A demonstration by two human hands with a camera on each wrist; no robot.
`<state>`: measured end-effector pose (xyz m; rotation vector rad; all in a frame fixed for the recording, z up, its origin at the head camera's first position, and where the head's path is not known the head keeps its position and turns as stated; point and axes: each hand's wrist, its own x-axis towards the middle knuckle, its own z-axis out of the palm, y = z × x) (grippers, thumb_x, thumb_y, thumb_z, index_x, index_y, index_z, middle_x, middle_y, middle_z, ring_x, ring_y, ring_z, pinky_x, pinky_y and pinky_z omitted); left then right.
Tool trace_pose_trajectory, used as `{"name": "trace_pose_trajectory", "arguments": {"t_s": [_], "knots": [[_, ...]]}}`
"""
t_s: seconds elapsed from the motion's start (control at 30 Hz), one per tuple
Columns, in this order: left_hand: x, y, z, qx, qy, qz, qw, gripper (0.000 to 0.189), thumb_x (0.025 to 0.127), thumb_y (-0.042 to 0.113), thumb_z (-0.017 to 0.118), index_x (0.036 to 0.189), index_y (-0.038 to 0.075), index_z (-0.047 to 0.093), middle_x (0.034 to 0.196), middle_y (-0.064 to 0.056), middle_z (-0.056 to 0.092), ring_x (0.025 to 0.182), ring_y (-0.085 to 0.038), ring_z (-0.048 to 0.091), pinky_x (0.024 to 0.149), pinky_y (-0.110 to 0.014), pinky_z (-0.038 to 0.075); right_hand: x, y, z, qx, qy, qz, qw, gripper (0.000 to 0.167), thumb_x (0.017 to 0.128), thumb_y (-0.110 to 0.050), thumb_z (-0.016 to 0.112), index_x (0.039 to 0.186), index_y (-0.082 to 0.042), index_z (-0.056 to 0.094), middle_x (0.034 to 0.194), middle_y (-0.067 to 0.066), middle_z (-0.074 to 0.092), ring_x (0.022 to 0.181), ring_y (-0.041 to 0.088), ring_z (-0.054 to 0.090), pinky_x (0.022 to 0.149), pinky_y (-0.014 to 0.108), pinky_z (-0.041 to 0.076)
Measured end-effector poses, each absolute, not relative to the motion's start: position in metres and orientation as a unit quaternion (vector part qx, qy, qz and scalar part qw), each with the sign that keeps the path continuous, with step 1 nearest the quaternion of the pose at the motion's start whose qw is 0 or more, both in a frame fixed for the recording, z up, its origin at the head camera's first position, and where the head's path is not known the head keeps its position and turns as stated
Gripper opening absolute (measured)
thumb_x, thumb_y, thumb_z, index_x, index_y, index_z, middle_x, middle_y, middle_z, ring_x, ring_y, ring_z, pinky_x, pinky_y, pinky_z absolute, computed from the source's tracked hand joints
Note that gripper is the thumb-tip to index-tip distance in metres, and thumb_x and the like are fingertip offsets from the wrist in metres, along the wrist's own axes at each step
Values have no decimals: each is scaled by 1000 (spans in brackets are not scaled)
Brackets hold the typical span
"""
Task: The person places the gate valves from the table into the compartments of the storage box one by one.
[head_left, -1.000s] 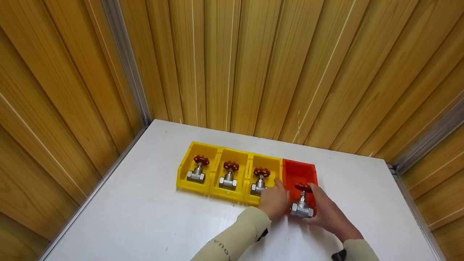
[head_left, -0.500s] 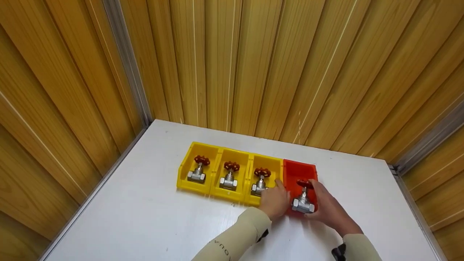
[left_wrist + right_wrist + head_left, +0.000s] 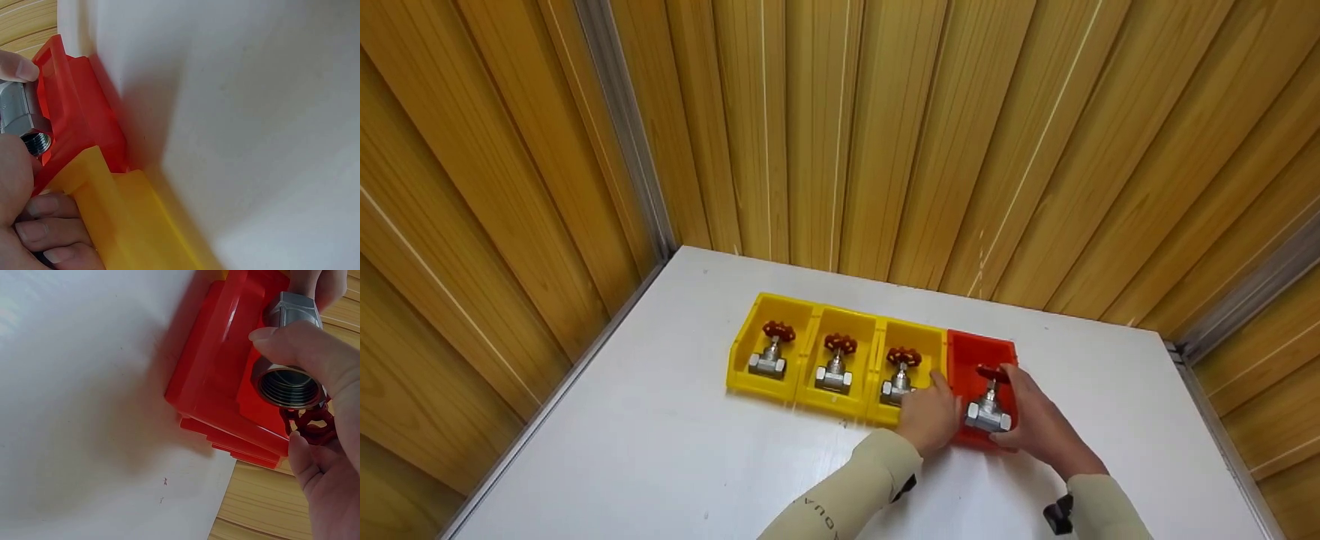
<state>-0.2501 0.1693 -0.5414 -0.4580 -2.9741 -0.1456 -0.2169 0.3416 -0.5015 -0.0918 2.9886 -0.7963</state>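
Note:
My right hand (image 3: 1041, 426) grips a silver gate valve (image 3: 988, 414) with a dark red handwheel, inside the red bin (image 3: 979, 348). In the right wrist view the thumb lies across the valve body (image 3: 292, 309), and fingertips touch the handwheel (image 3: 312, 424). The valve stands nearly upright; whether it touches the bin floor I cannot tell. My left hand (image 3: 928, 415) grips the adjoining walls of the red bin and the yellow bin (image 3: 924, 335) beside it. Its curled fingers (image 3: 50, 230) reach into the yellow bin in the left wrist view. A similar valve (image 3: 901, 369) sits there, partly hidden by that hand.
Two more yellow bins (image 3: 851, 319) (image 3: 789, 302) continue the row leftward, each with an upright gate valve (image 3: 834, 369) (image 3: 769, 358) inside. The row sits on a white table (image 3: 660, 435), with wood-patterned walls (image 3: 877, 150) behind and at the sides.
The right hand has moved the valve back from the red bin's front edge, deeper into the bin. The left hand has stayed in place.

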Motion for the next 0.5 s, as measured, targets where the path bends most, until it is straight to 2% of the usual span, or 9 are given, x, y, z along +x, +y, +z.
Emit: {"name": "trace_pose_trajectory", "arguments": {"t_s": [0.23,0.5], "knots": [[-251,170,-544,-160,-983,-45,78,63,98,54,43,136,3,48,60,0,61,52,-16,60,54,-28,52,-223,342,-500,-33,967,-250,16,114,63,-15,91,151,-7,19,151,16,32,135,38,36,101,56,41],[-251,169,-540,-157,-986,-36,48,65,99,55,37,140,5,45,60,0,60,52,-15,58,54,-28,52,-232,342,-497,-33,969,-242,30,116,63,-14,91,152,-6,16,151,17,30,136,40,35,101,56,41]]}}
